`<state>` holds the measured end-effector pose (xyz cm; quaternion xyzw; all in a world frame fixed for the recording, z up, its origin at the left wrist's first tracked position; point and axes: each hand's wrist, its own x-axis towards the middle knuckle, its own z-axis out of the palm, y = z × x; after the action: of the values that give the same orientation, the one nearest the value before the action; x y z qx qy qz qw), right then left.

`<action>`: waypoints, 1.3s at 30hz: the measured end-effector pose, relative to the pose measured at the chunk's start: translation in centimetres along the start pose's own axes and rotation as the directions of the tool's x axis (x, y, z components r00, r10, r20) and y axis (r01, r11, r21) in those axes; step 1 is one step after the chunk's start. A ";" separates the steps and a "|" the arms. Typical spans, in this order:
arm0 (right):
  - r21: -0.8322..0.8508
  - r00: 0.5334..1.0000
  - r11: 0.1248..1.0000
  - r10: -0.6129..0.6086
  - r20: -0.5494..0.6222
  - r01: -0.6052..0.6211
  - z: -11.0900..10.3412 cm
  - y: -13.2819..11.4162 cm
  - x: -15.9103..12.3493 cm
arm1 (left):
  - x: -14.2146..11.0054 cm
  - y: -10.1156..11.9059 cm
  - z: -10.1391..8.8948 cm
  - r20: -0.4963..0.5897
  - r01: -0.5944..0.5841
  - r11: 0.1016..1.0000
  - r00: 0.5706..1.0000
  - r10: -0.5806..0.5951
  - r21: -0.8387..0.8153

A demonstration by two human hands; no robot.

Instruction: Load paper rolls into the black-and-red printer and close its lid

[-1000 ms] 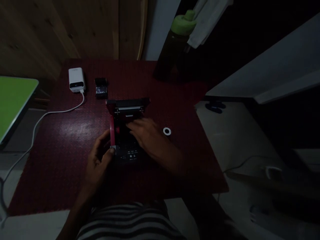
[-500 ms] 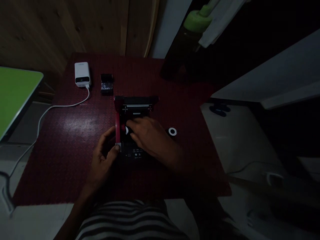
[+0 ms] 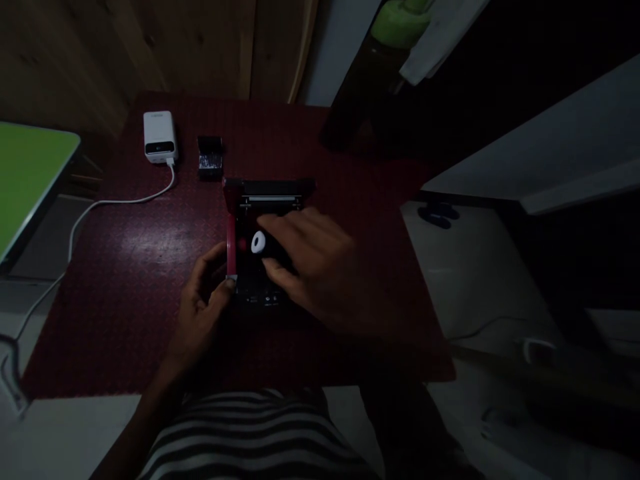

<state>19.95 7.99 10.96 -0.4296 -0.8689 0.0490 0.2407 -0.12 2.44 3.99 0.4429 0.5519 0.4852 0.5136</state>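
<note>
A small black and red printer stands with its lid raised on the dark red table. My left hand grips the printer's front left side, thumb at the corner and fingers along the outer wall. Above the open compartment, my right hand pinches a black roll with a white core. The roll's white end faces left, and my hand covers most of its length. Part of the compartment is hidden under that hand.
A white power bank with a white cable lies at the back left. Beside it is a black ribbon piece. A tall dark bottle with a green cap stands at the back right, and a green-topped table at the left.
My right hand has lifted up out of the printer's compartment, bringing the black roll with it. The white-cored roll right of the printer is now hidden. My left hand stays on the printer.
</note>
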 end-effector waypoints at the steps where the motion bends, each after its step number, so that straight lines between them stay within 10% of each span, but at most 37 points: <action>1: 0.065 0.998 0.998 0.022 -0.056 -0.019 -0.9 0.2 -0.8 | 0.0 0.1 0.0 -0.001 0.004 1.000 1.000 -0.004 0.004; 7: 0.524 0.896 0.785 0.435 -0.085 -0.331 -4.5 2.4 -8.7 | -0.3 0.4 0.1 -0.021 0.031 0.999 0.999 -0.030 0.021; 13: 0.597 0.766 0.601 0.642 0.036 -0.532 1.1 3.2 -14.3 | -0.2 0.3 0.1 -0.025 0.027 0.999 0.999 -0.027 0.017; 18: 0.575 0.756 0.578 0.644 0.113 -0.578 4.8 2.7 -14.5 | -0.2 0.2 0.0 -0.017 0.023 0.999 1.000 -0.022 0.048; 23: 0.521 0.770 0.604 0.611 0.184 -0.604 3.7 2.9 -15.2 | -0.2 0.2 0.0 -0.015 0.031 0.998 0.999 -0.031 0.048; 32: 0.557 0.515 0.437 0.857 -0.020 -0.706 2.1 6.5 -14.5 | -0.1 0.9 0.1 -0.022 0.069 0.997 0.997 -0.068 0.022; 39: 0.553 0.569 0.510 0.819 -0.077 -0.659 6.5 8.4 -11.3 | -0.1 0.5 -0.3 -0.013 0.063 0.998 0.998 -0.063 0.023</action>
<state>28.87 5.40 -1.44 -0.6934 -0.5029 0.2826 0.4318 -0.38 2.41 4.46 0.4284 0.5744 0.4649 0.5201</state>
